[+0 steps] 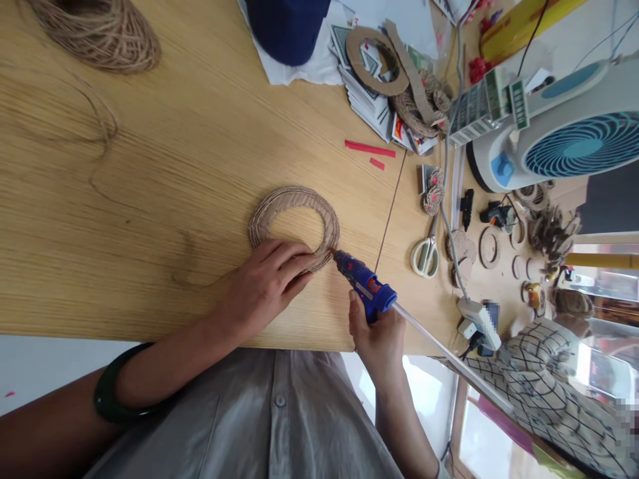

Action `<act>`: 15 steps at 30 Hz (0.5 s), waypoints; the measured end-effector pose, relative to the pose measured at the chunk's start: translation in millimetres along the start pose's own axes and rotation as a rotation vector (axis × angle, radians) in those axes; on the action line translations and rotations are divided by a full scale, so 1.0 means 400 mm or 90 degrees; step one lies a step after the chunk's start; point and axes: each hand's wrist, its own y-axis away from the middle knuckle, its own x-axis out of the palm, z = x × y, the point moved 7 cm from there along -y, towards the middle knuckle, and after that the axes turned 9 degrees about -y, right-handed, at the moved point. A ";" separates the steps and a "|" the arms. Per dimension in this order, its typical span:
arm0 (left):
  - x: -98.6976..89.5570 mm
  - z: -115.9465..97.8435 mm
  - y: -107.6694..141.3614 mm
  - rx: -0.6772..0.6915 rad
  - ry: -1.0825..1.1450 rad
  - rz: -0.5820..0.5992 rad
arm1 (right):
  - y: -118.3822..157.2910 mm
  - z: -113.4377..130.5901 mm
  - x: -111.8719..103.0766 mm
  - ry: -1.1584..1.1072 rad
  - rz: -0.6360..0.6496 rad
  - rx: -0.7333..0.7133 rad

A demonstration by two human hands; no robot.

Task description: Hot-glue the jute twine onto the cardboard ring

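A brown cardboard ring [294, 195], edged with rows of twine, lies flat on the wooden table. My left hand [267, 283] presses on its near side, the fingers closed together over the rim. In my right hand [380, 336] is a blue hot glue gun [362, 278], with the fist wrapped round its handle. The nozzle meets the ring's right edge, just beside my left fingertips. A long clear glue stick [429, 342] sticks out of the back of the gun. Loose twine [104, 133] trails over the table to the left.
A twine ball [102, 36] sits at the far left. Red strips [370, 148] lie beyond the ring. Scissors [425, 256], a power strip [479, 324] with cords and a fan [559, 133] stand right. Cards [367, 106] and cardboard pieces are piled behind. A co-worker's checked sleeve [536, 352] is at right.
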 end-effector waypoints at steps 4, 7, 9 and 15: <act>-0.001 -0.002 0.001 0.003 -0.002 -0.006 | 0.005 -0.016 0.007 -0.031 0.009 0.017; 0.000 -0.002 0.001 0.000 -0.005 -0.001 | 0.007 -0.027 0.006 -0.048 -0.020 0.010; -0.001 -0.003 0.001 -0.001 -0.007 -0.003 | 0.006 -0.030 0.006 -0.057 -0.029 0.015; 0.001 -0.002 -0.001 0.003 -0.002 0.001 | 0.008 -0.031 0.001 -0.102 -0.023 0.054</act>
